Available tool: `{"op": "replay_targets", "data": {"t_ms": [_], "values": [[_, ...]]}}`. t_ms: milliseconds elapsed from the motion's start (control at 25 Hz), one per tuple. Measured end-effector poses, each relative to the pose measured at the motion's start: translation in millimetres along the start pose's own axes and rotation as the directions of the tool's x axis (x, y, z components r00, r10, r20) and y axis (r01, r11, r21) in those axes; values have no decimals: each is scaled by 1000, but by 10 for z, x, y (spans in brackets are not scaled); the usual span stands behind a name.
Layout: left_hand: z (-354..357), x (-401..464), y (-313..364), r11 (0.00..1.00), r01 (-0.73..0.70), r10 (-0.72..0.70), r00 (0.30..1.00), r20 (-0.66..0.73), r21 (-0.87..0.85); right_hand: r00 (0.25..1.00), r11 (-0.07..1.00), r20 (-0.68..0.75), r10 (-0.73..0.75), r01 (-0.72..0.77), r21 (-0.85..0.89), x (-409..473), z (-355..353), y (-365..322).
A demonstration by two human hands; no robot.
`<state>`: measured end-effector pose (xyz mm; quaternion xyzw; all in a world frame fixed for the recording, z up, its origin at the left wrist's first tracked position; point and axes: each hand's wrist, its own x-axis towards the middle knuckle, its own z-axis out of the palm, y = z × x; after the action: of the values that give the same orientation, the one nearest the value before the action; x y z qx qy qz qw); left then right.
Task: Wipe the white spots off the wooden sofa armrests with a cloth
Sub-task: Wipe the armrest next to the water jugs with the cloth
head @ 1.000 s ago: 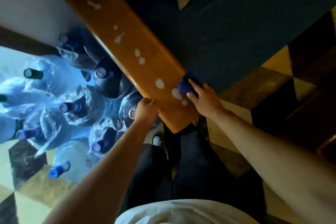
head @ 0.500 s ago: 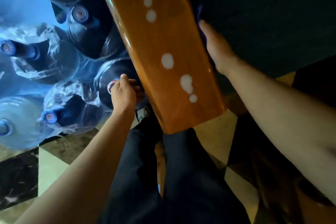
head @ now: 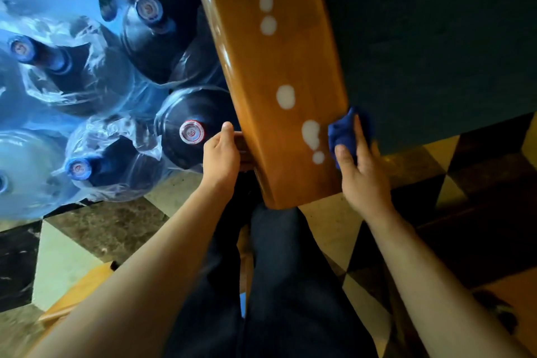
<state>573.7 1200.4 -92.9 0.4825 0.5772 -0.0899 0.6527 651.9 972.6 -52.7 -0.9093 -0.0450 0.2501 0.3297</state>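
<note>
The glossy wooden armrest (head: pixel 270 73) runs from the top of the view down to its rounded end near my legs. Several white spots (head: pixel 311 132) lie along it, the closest pair just left of the cloth. My right hand (head: pixel 361 171) holds a bunched dark blue cloth (head: pixel 340 132) against the armrest's right edge near its end. My left hand (head: pixel 222 154) grips the armrest's left edge, thumb up beside the wood and fingers curled underneath.
Several large water bottles (head: pixel 191 132) wrapped in plastic stand packed on the floor left of the armrest. The dark teal sofa seat (head: pixel 436 38) lies to its right. Patterned floor tiles (head: pixel 96 241) and my dark trousers (head: pixel 279 285) fill the foreground.
My right hand has come back down the right edge of the armrest with the cloth, from beside the middle spots to the lowest ones. The left hand keeps its hold.
</note>
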Motion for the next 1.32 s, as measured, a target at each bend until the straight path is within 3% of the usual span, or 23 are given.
{"op": "replay_targets", "data": {"t_ms": [120,200,280,360,440,520,640,720,760,840,920,1000,1160,1320], "values": [[-119,7,21,999,40,-40,999,19,19,996,989,-86,-31,18,-148,568,138,-263],[-205,-1,49,998,55,-55,998,10,13,976,936,-136,-169,116,-333,613,293,-433],[-269,-44,89,997,73,-73,997,4,15,927,796,-4,-375,320,-514,219,422,-381],[-323,-89,162,997,67,-68,997,21,33,876,703,175,-448,467,-536,-269,446,-260],[-367,-137,210,997,56,-58,997,42,56,910,731,177,-376,409,-546,-391,434,-224],[-397,-151,199,998,39,-43,997,65,58,952,767,40,-304,269,-583,-98,508,-462],[-390,-109,192,998,55,-55,996,74,12,957,805,-104,-271,167,-569,676,804,-999],[-388,-56,207,997,73,-72,994,76,-4,943,809,-137,-305,180,-560,809,911,-1143],[-408,-57,216,996,94,-92,993,71,-13,917,778,-94,-388,271,-567,670,911,-1059],[-424,-59,218,991,129,-127,987,98,-19,830,610,132,-542,497,-617,154,798,-667],[-392,-85,260,987,160,-155,977,149,-24,755,494,349,-556,637,-592,-198,563,-404],[-316,-138,267,974,211,-190,959,213,-81,784,509,401,-474,615,-602,-167,531,-400],[-300,-109,341,942,261,-201,942,268,-212,902,598,174,-394,396,-697,258,1053,-1040],[-295,-19,435,943,250,-190,946,262,-219,893,633,78,-443,373,-678,250,1167,-1065]]}}
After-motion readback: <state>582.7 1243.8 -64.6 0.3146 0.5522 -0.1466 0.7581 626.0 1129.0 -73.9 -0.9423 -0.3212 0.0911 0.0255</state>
